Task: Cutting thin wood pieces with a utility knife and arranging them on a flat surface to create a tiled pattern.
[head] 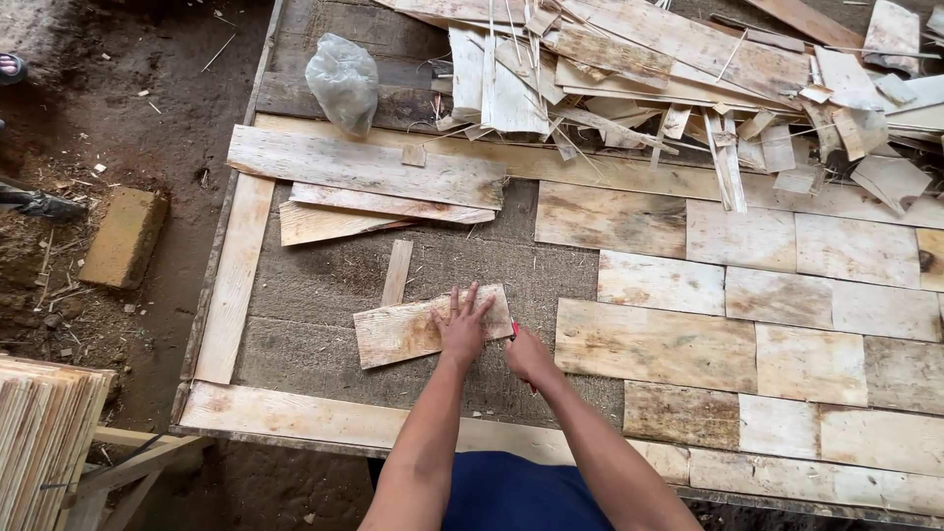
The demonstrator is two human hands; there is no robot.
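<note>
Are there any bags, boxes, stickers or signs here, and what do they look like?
Plastic bag: the only package, lying at the top left of the work table, just above the long wood piece; a crumpled, lumpy, see-through greyish-white bag, tied shut.
Labels, signs and screens: none in view.

- The right hand [529, 356] folds over a small red thing [515, 331]; only a sliver shows, so its kind can't be told.
- The left hand [462, 324] lies spread on a veneer piece [408, 329], hiding that piece's right end.
- The scrap pile [688, 69] runs off the top and right edges (depth unknowable).
- The veneer stack [44, 442] is cut by the left and bottom edges.
- A sandalled foot [10, 67] is barely in view at the left edge.
</note>
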